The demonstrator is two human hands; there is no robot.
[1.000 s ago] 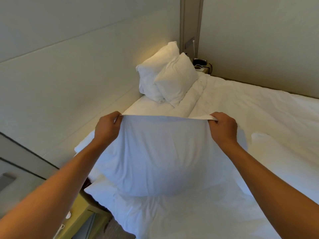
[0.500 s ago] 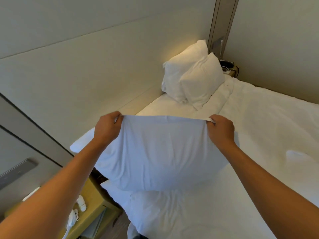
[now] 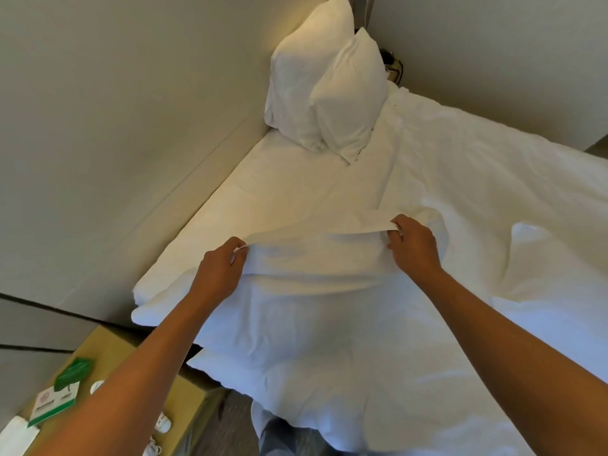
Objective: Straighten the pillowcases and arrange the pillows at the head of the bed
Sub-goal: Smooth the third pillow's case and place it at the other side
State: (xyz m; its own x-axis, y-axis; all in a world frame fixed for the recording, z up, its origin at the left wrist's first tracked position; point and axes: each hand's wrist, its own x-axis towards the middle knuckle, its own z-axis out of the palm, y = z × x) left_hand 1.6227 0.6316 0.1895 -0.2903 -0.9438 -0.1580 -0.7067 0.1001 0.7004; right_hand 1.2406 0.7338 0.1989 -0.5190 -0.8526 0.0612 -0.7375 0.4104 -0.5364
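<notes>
A white pillow (image 3: 296, 311) in its pillowcase lies on the near end of the bed (image 3: 460, 199). My left hand (image 3: 218, 271) pinches the pillowcase's far open edge on the left. My right hand (image 3: 413, 246) pinches the same edge on the right, lifting a flap of fabric. A second white pillow (image 3: 296, 390) lies under it, near the bed's corner. Two more white pillows (image 3: 324, 90) stand propped against the wall at the far end of the bed's head.
A padded headboard wall (image 3: 131, 126) runs along the left. A yellow bedside table (image 3: 108, 357) at lower left carries a green packet (image 3: 72, 373), a card and small white items. A nightstand with cables (image 3: 393, 65) sits in the far corner. The white duvet (image 3: 526, 258) is rumpled on the right.
The pillow has come down from hanging upright in both hands onto the bed. My hands have moved forward and lower, still gripping the open edge. The view has tilted downward.
</notes>
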